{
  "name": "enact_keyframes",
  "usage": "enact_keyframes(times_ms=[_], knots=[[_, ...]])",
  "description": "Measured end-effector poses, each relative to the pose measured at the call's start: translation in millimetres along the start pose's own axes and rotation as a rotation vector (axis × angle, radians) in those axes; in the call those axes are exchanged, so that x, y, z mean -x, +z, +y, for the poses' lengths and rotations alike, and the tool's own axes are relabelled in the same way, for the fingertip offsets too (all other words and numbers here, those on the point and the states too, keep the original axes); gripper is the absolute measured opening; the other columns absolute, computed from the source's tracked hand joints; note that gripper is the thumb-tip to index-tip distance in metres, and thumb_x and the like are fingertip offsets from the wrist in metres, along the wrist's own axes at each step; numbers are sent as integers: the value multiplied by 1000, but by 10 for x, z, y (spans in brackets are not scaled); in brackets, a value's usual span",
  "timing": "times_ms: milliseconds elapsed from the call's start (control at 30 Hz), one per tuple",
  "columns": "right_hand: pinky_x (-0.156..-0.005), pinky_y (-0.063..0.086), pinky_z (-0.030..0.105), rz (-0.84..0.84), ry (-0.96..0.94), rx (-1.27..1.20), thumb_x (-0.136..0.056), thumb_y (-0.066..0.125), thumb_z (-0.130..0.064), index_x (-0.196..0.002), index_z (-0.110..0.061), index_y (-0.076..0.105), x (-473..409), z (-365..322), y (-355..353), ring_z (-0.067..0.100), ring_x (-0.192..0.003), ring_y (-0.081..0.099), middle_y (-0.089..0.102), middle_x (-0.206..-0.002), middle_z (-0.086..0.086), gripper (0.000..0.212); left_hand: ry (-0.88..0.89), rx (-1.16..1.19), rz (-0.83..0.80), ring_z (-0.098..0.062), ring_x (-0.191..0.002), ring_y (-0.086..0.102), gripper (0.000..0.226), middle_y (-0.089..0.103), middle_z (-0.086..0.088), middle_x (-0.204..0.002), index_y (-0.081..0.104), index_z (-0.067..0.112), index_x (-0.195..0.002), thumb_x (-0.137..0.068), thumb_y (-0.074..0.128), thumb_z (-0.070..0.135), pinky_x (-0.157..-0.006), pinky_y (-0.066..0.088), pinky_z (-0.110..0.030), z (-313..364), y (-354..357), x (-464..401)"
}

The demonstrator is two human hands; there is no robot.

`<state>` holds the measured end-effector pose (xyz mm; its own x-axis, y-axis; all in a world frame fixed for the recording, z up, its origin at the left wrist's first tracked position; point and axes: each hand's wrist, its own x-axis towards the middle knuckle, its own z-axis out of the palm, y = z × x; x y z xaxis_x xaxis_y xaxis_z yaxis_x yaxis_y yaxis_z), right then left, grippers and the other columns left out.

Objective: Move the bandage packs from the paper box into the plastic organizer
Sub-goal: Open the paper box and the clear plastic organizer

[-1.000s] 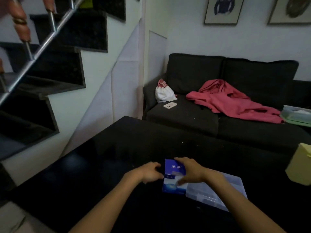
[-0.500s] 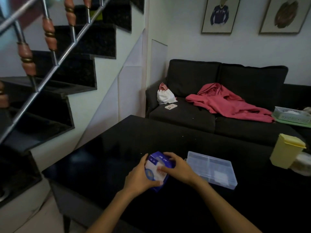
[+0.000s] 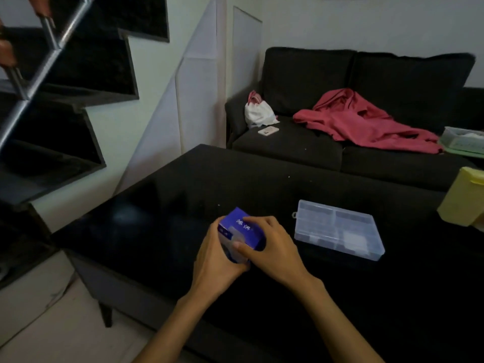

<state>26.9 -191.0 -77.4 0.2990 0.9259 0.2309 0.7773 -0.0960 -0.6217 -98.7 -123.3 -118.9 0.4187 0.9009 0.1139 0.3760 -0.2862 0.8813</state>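
Now paper box (image 3: 242, 230) gripped between both hands' fingers (image 3: 251, 220) (organizer (image 3: 337, 229) beside).

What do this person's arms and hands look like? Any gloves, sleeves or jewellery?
Both forearms are bare up to the frame's lower edge: no sleeves show. The left hand and the right hand wear no gloves, and no ring, watch or bracelet is visible. The dim light hides finer detail.

Plastic organizer (image 3: 337, 229) on black table (image 3: 183, 195)

Counts: 1 box (image 3: 241, 231), 1 organizer (image 3: 337, 229), 2 hands, left (image 3: 217, 260) and right (image 3: 272, 247), 1 yellow bin (image 3: 461, 203).
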Motion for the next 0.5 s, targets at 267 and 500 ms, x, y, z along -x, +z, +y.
enact_keyframes(times_ms=[267,500], knots=[[-82,44,16,-35,109,-262,-86,63,-36,-120,-37,52,16,128,-174,-1,-102,52,51,-118,-13,35,85,-191,32,-7,-124,38,100,38,13,-132,26,30,-143,-62,85,36,-105,32,-30,134,6,-30],[-95,48,30,-118,143,-491,-78,71,-36,-130,-28,52,1,118,-91,5,-108,55,56,-122,-10,55,199,-373,29,-5,-116,42,96,45,9,-128,33,31,-138,-58,85,42,-102,38,-29,218,-314,54]])
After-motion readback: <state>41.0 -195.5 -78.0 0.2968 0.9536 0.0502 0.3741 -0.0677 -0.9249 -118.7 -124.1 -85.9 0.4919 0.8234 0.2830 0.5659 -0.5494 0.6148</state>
